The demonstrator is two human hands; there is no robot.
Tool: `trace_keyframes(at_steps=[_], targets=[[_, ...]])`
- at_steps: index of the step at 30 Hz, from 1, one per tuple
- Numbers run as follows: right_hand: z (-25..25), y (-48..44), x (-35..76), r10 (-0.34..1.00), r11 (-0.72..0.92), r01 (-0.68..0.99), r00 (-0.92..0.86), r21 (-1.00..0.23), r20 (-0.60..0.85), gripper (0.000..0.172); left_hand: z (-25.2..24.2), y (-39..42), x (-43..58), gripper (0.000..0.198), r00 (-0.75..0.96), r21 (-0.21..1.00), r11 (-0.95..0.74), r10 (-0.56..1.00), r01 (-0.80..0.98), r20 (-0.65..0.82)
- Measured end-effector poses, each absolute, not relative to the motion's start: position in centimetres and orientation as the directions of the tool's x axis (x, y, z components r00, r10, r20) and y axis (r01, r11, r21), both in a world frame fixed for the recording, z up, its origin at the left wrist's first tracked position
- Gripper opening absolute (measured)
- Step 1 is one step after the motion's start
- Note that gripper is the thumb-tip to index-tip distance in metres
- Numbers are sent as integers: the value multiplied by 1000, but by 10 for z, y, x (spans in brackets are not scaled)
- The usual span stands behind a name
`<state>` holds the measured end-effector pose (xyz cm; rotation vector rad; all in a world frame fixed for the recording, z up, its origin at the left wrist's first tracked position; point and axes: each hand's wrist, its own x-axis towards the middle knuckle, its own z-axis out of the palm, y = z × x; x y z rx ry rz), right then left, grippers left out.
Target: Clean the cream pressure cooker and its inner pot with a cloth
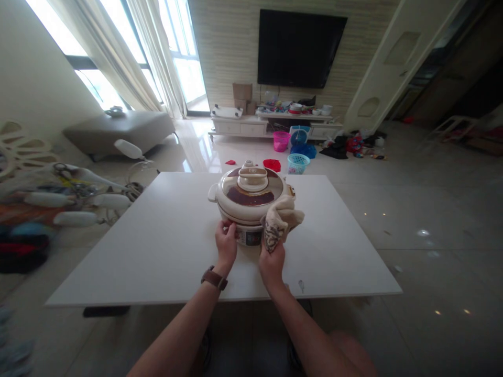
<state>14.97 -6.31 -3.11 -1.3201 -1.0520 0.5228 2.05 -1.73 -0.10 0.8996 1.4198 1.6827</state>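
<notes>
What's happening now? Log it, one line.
left hand: touching front of electric cooker; right hand: holding patterned cloth; lid: on; electric cooker: on white table

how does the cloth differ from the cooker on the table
The cloth is crumpled and folded, while the cooker has a smooth, rounded body. The cloth is smaller than the cooker. The cloth is bunched in the right hand; the cooker stands on the table. Both are partly cream-coloured.

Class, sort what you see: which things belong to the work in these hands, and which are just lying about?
In use:
- cooker, left hand at its front
- cloth, in the right hand
- table, under the cooker

Lying about:
- pink basket
- turquoise basket
- boxes
</notes>
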Motion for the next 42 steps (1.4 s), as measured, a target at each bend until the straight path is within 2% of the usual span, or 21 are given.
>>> trace_keyframes(at_steps=[3,9,11,13,15,17,19,21,23,25,27,28,30,34,36,37,39,40,42], targets=[[-21,-57,159,814,200,241,499,-950,298,45,-2,-16,23,24,-484,988,-113,874,-110,46],[-3,-29,194,794,118,127,584,-985,171,41,-5,-20,29,23,-508,985,-90,861,-147,3],[-1,-29,198,787,117,152,588,-982,185,41,-5,-22,29,22,-508,981,-77,861,-176,-24],[2,-34,197,793,146,260,546,-954,271,39,-4,-25,27,21,-493,979,-69,869,-193,-36],[9,-44,193,813,248,442,390,-862,433,42,-2,-29,22,20,-480,980,-59,877,-192,-41],[18,-53,187,809,404,625,96,-668,579,57,2,-32,17,19,-472,981,-49,881,-186,-45],[27,-58,182,778,516,729,-179,-450,602,75,5,-34,12,20,-464,982,-43,885,-186,-49],[32,-55,183,773,530,769,-265,-358,576,84,7,-36,8,20,-464,981,-37,884,-191,-57],[33,-42,191,790,473,766,-152,-435,594,83,9,-37,5,18,-473,980,-25,878,-198,-73],[35,-24,202,802,382,705,68,-597,594,76,10,-38,1,16,-476,979,-15,875,-203,-86],[40,-7,210,809,257,639,269,-725,523,69,11,-39,-4,16,-475,978,-12,875,-208,-91],[45,-2,210,812,210,629,314,-748,492,67,11,-39,-6,16,-477,977,-12,874,-212,-93],[57,-1,200,822,194,680,281,-707,495,65,11,-38,-11,15,-484,974,-10,869,-226,-103],[69,-33,160,832,383,838,-131,-389,539,74,12,-32,-20,13,-492,952,19,853,-305,-175],[62,-52,148,812,472,831,-282,-292,511,79,13,-28,-23,12,-501,931,45,833,-362,-235],[55,-59,147,803,495,822,-309,-282,509,80,14,-27,-25,13,-511,922,54,819,-384,-261],[34,-67,154,808,483,802,-252,-353,533,80,14,-26,-28,13,-531,910,59,797,-409,-290],[22,-68,160,821,442,781,-156,-440,549,77,14,-25,-30,14,-535,908,57,792,-415,-294],[-3,-63,172,843,285,657,174,-697,509,62,14,-26,-32,15,-530,906,52,796,-419,-291]])
